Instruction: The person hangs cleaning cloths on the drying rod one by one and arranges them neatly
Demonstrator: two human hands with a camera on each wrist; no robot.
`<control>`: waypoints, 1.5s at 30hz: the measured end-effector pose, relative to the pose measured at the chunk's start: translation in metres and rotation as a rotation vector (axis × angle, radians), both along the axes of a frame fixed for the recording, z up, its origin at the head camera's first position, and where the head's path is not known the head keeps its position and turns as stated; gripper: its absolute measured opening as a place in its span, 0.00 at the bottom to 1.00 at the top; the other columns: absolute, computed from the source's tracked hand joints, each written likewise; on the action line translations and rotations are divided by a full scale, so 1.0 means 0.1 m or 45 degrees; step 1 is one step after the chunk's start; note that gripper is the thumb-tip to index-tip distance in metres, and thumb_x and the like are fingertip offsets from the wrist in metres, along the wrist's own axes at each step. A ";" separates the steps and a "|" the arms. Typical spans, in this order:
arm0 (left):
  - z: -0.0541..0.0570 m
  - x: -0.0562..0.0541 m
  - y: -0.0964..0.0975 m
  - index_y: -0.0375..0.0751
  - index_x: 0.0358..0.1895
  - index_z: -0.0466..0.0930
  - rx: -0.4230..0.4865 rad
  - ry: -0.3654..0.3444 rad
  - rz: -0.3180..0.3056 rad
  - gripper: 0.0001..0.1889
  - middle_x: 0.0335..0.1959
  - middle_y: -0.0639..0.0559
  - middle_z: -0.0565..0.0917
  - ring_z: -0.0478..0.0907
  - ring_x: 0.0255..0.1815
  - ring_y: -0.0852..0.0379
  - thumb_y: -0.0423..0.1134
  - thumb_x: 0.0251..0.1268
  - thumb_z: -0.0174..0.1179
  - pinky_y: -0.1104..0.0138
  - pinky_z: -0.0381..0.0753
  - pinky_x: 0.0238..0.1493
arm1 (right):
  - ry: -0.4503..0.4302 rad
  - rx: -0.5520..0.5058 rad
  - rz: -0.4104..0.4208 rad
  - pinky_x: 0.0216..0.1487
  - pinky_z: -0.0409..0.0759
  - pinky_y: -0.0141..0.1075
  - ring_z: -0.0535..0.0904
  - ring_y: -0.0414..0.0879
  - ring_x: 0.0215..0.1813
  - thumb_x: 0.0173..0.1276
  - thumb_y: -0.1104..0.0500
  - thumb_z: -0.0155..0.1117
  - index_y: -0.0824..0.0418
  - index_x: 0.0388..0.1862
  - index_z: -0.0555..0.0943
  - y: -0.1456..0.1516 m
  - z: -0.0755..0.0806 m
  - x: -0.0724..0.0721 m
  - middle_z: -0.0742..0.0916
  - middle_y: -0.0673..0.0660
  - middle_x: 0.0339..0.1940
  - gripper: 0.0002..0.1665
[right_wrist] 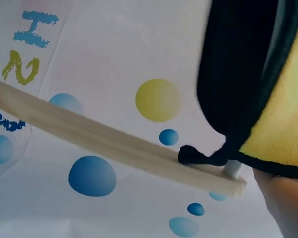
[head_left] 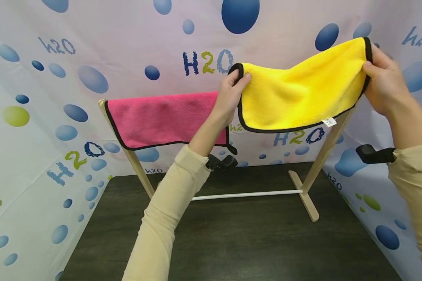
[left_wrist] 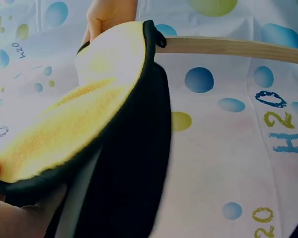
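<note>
A yellow cloth (head_left: pixel 295 97) with a black border and a white tag (head_left: pixel 329 122) spans between both hands. My left hand (head_left: pixel 228 93) pinches its left edge, thumb in front. At the upper right, my right hand (head_left: pixel 387 84) grips the other edge, a little higher than the left. The wrist views show the cloth's dark reverse side (left_wrist: pixel 131 163) hanging behind the yellow face. A black loop (right_wrist: pixel 191 155) on the cloth lies against the wooden post (right_wrist: pixel 114 144), beside the end of a rod (right_wrist: pixel 232 168). In the head view the cloth covers the rack's upper right part.
A pink cloth (head_left: pixel 161 121) with black trim hangs over the rack's left half. The wooden rack stands on a dark table (head_left: pixel 249 242), with a white lower bar (head_left: pixel 246 195) and a right foot (head_left: pixel 304 197). Behind it is a printed curtain (head_left: pixel 126 39).
</note>
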State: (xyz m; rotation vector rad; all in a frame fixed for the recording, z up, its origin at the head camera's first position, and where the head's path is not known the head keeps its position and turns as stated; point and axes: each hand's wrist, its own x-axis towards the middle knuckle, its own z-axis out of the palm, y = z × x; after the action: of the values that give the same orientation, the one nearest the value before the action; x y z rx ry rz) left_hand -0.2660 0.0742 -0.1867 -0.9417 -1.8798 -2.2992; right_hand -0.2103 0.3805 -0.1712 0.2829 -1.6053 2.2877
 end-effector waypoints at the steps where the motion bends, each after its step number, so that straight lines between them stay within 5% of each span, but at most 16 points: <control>1: -0.02 0.00 0.00 0.29 0.46 0.72 -0.012 -0.017 0.019 0.11 0.34 0.47 0.73 0.72 0.35 0.55 0.34 0.69 0.46 0.72 0.74 0.39 | -0.032 0.049 -0.036 0.62 0.61 0.25 0.62 0.37 0.59 0.73 0.61 0.39 0.48 0.68 0.64 0.02 -0.01 0.02 0.60 0.48 0.66 0.26; 6: -0.14 0.02 0.00 0.31 0.49 0.71 -0.086 -0.066 0.045 0.13 0.34 0.46 0.74 0.75 0.33 0.54 0.36 0.71 0.45 0.69 0.78 0.37 | -0.179 0.246 -0.121 0.69 0.37 0.30 0.48 0.36 0.69 0.75 0.59 0.34 0.40 0.72 0.50 0.13 -0.15 0.09 0.44 0.36 0.72 0.29; 16: -0.36 0.05 -0.01 0.34 0.52 0.68 -0.136 -0.104 0.058 0.13 0.41 0.44 0.75 0.76 0.38 0.53 0.37 0.72 0.42 0.69 0.79 0.40 | -0.238 0.535 -0.134 0.68 0.37 0.39 0.46 0.40 0.71 0.74 0.52 0.37 0.45 0.73 0.45 0.21 -0.52 0.26 0.45 0.43 0.73 0.32; 20: -0.46 0.05 -0.03 0.34 0.53 0.68 -0.127 -0.108 0.079 0.13 0.44 0.44 0.75 0.76 0.41 0.54 0.36 0.72 0.43 0.70 0.78 0.43 | -0.204 0.616 -0.147 0.68 0.34 0.43 0.40 0.37 0.72 0.74 0.55 0.35 0.46 0.74 0.43 0.17 -0.62 0.31 0.43 0.37 0.73 0.31; 22: -0.51 0.06 -0.04 0.34 0.55 0.67 -0.122 -0.094 0.081 0.14 0.45 0.44 0.75 0.76 0.42 0.54 0.36 0.72 0.43 0.69 0.78 0.45 | -0.198 0.638 -0.156 0.67 0.36 0.42 0.39 0.38 0.72 0.74 0.55 0.34 0.44 0.74 0.42 0.16 -0.66 0.33 0.42 0.35 0.72 0.31; 24: -0.56 0.08 -0.05 0.35 0.57 0.65 -0.120 -0.070 0.089 0.15 0.46 0.44 0.75 0.76 0.42 0.54 0.35 0.71 0.42 0.69 0.77 0.46 | -0.192 0.645 -0.161 0.68 0.52 0.36 0.49 0.39 0.71 0.74 0.55 0.36 0.44 0.74 0.43 0.16 -0.71 0.34 0.42 0.38 0.73 0.32; 27: -0.63 0.12 -0.06 0.36 0.60 0.61 -0.117 -0.034 0.117 0.17 0.49 0.43 0.73 0.75 0.44 0.52 0.33 0.70 0.43 0.67 0.77 0.48 | -0.197 0.665 -0.187 0.50 0.72 0.21 0.65 0.37 0.58 0.73 0.54 0.39 0.43 0.73 0.44 0.16 -0.79 0.35 0.45 0.49 0.74 0.33; 29: -0.68 0.16 -0.06 0.37 0.62 0.59 -0.106 -0.017 0.145 0.19 0.51 0.43 0.73 0.75 0.46 0.51 0.32 0.69 0.44 0.65 0.77 0.49 | -0.194 0.712 -0.213 0.36 0.73 0.17 0.68 0.33 0.50 0.73 0.54 0.39 0.43 0.73 0.44 0.15 -0.83 0.36 0.49 0.58 0.73 0.33; 35: -0.85 0.23 -0.06 0.38 0.69 0.49 -0.099 0.143 0.255 0.28 0.62 0.42 0.67 0.74 0.53 0.51 0.28 0.67 0.44 0.63 0.78 0.49 | -0.186 0.847 -0.297 0.35 0.72 0.16 0.70 0.30 0.47 0.74 0.56 0.37 0.42 0.73 0.40 0.07 -0.94 0.42 0.53 0.68 0.70 0.34; 40: -0.92 0.23 -0.06 0.43 0.71 0.45 -0.091 0.267 0.308 0.33 0.64 0.43 0.64 0.75 0.52 0.49 0.25 0.65 0.44 0.69 0.79 0.40 | -0.159 0.607 -0.285 0.34 0.73 0.17 0.75 0.28 0.41 0.71 0.56 0.45 0.47 0.74 0.38 0.02 -0.99 0.43 0.60 0.62 0.71 0.39; 45: -0.85 0.28 -0.10 0.41 0.71 0.46 -0.142 0.264 0.340 0.33 0.59 0.37 0.70 0.77 0.30 0.52 0.24 0.64 0.44 0.78 0.71 0.26 | -0.153 0.576 -0.400 0.33 0.73 0.17 0.76 0.29 0.34 0.69 0.54 0.49 0.59 0.69 0.55 0.00 -0.99 0.43 0.81 0.43 0.42 0.31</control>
State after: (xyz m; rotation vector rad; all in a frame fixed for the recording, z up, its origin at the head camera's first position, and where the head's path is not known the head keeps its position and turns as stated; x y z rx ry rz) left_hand -0.2384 0.0643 -0.2714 -0.8421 -1.9287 -1.8892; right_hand -0.1672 0.3809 -0.2706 -0.0070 -2.0540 1.7236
